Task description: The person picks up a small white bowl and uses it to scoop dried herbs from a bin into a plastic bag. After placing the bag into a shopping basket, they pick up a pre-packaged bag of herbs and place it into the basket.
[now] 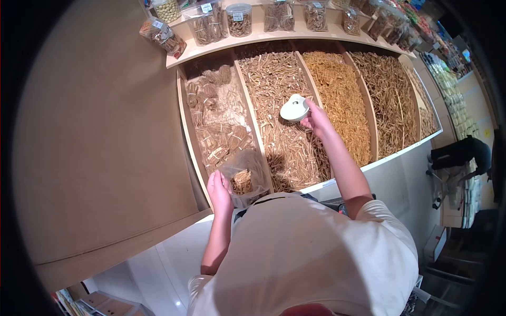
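Note:
My right hand (318,121) grips a white plastic scoop (291,110) by its near end, over a compartment of pale brown dried root pieces (269,73). Closed on the edge of a clear plastic bag (255,167), my left hand (220,191) is low at the front left. Some tan dried pieces (242,182) lie inside the bag. The bag overlaps the leftmost compartment, where tied bundles of thin dried roots (219,138) rest.
Wooden dividers (246,100) separate the compartments. Golden dried strands (337,100) and darker dried sticks (387,95) fill those to the right. Packaged goods and a tub (239,21) line the back shelf. A brown wall panel (105,131) stands left; a person (464,155) is far right.

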`<state>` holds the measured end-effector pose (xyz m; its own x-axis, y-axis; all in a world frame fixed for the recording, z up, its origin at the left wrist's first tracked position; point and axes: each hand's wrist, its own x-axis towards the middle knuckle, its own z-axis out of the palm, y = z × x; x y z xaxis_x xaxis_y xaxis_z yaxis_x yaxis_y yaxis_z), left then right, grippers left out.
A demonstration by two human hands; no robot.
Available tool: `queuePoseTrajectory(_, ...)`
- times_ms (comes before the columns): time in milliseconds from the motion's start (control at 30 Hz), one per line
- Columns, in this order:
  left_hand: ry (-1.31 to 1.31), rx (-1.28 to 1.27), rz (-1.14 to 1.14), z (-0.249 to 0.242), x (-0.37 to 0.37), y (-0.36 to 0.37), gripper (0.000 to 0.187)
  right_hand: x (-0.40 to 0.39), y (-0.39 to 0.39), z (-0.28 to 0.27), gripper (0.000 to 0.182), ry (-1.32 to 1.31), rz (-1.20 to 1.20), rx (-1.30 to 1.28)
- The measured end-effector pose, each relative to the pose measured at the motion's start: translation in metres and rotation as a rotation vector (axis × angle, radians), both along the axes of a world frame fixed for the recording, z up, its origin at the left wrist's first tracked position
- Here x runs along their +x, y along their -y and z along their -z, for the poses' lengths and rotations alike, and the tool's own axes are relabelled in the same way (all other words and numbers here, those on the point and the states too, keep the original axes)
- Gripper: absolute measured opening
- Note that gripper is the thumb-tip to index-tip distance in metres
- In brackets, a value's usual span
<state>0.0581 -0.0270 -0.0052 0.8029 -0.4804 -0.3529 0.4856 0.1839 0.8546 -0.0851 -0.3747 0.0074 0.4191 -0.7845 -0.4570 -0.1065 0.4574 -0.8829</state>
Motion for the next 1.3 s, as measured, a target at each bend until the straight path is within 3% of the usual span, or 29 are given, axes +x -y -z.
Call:
queuePoseTrajectory(33, -0.002, -0.001, -0.002, -0.002, 0.0, 0.002, 0.026, 0.002, 0.014, -0.004, 0.043, -0.109, -0.033, -0.184)
queuePoseTrajectory(67, -0.004, 0.019, -0.007, -0.005, -0.002, 0.003, 0.027, 0.004, 0.028, -0.008, 0.043, -0.104, -0.031, -0.191)
queuePoseTrajectory(133, -0.041, 0.017, -0.009, -0.009, -0.001, 0.005, 0.027, 0.011, 0.047, -0.02, 0.048, -0.597, -0.031, -0.836)
queuePoseTrajectory(167, -0.084, 0.02, -0.012, -0.009, 0.0, 0.005, 0.027, 0.014, 0.054, -0.024, 0.048, -0.595, -0.028, -0.844)
queuePoseTrajectory(233, -0.099, 0.003, -0.013, 0.002, 0.003, 0.006, 0.028, 0.02, 0.057, -0.047, 0.048, -0.829, -0.104, -0.871)
queuePoseTrajectory(300, 0.019, -0.023, -0.018, 0.01, 0.006, 0.009, 0.028, 0.027, 0.066, -0.044, 0.047, -0.864, -0.118, -0.924)
queuePoseTrajectory(367, -0.003, -0.007, 0.01, 0.004, 0.004, 0.009, 0.029, 0.036, 0.08, -0.037, 0.046, -0.8, -0.286, -0.6)
queuePoseTrajectory(633, -0.082, 0.013, -0.018, 0.002, 0.005, 0.014, 0.03, 0.047, 0.089, -0.013, 0.039, -0.483, -0.259, -0.254)
queuePoseTrajectory(800, -0.095, 0.031, -0.044, -0.002, 0.007, 0.02, 0.031, 0.041, 0.077, -0.005, 0.034, -0.332, -0.368, 0.024)
queuePoseTrajectory(1033, -0.083, 0.029, -0.023, 0.0, 0.006, 0.019, 0.031, 0.046, 0.069, 0.01, 0.035, -0.256, -0.225, 0.158)
queuePoseTrajectory(1300, -0.097, 0.013, -0.014, -0.002, 0.007, 0.019, 0.03, 0.039, 0.07, 0.024, 0.034, -0.205, -0.242, 0.22)
